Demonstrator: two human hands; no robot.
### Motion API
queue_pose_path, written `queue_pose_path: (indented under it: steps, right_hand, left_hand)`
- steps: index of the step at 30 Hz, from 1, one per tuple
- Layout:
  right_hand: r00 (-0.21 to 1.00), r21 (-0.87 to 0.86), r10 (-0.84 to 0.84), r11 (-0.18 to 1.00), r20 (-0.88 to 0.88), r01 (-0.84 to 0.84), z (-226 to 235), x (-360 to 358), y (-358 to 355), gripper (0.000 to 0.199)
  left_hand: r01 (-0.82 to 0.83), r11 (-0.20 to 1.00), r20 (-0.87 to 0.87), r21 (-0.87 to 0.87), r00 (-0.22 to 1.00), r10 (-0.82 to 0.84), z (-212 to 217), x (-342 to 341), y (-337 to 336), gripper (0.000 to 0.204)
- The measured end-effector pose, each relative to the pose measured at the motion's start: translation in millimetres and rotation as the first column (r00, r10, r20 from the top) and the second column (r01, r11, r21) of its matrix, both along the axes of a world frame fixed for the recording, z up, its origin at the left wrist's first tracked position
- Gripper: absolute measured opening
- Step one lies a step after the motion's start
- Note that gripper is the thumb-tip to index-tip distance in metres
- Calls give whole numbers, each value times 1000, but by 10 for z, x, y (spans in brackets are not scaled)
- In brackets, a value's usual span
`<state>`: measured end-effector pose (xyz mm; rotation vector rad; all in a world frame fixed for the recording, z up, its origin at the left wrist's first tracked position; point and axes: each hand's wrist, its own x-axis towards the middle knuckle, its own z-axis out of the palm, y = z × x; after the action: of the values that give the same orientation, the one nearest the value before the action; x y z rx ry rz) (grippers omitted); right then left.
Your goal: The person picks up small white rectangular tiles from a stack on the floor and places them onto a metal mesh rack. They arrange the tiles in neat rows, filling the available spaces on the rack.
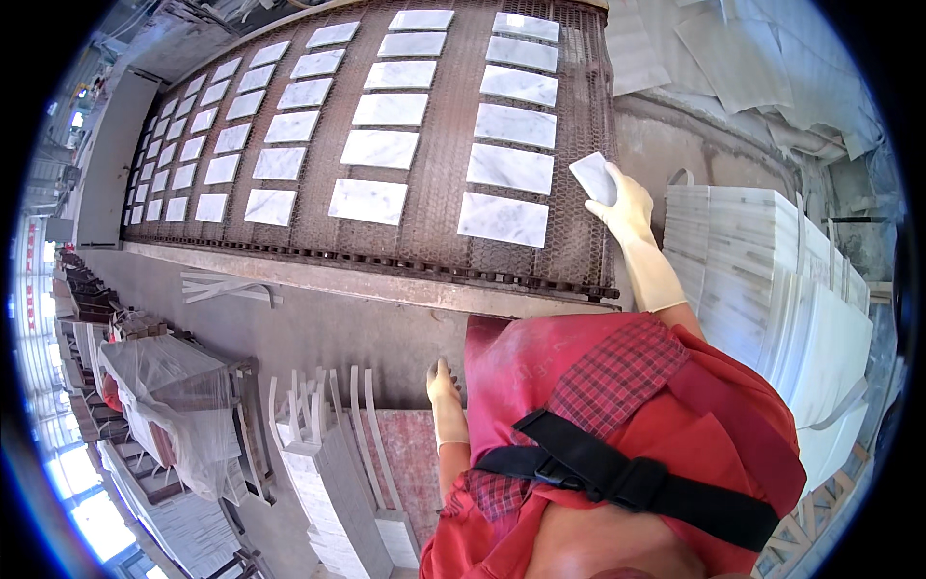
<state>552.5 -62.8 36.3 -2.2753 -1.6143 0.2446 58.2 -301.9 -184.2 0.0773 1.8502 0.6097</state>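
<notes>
Shot from the wearer's own head, through the left of two side-by-side fisheye lenses, facing down and outward.
Looks steeply down over red clothing [719, 425], very near in the lower centre and lower right of the frame; catches the left hand [443, 386] just below centre and the right hand [625, 198] right of upper centre, both at arm's reach; takes in a mesh conveyor belt [328, 159] from above, across the upper left and top centre; sees farthest toward bright windows [96, 526] at lower left; bends straight edges near the rim and ends in black corners.
</notes>
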Motion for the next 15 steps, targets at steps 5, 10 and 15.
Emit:
queue_pose_path:
  steps: [5,10,15]
  right_hand:
    - [996,-77,13,997,86,-7,-140,-32,-41,94]
    - [994,-93,40,995,100,-30,-158,-26,-33,92]
    - [996,-71,42,997,76,-36,-185,-22,-31,94]
  left_hand:
    - [8,1000,18,27,1000,-8,-25,13,37,67]
    - [9,1000,26,-5,1000,-9,-30,44,102,66]
    - [-28,999,13,-31,1000,28,-68,36,157,58]
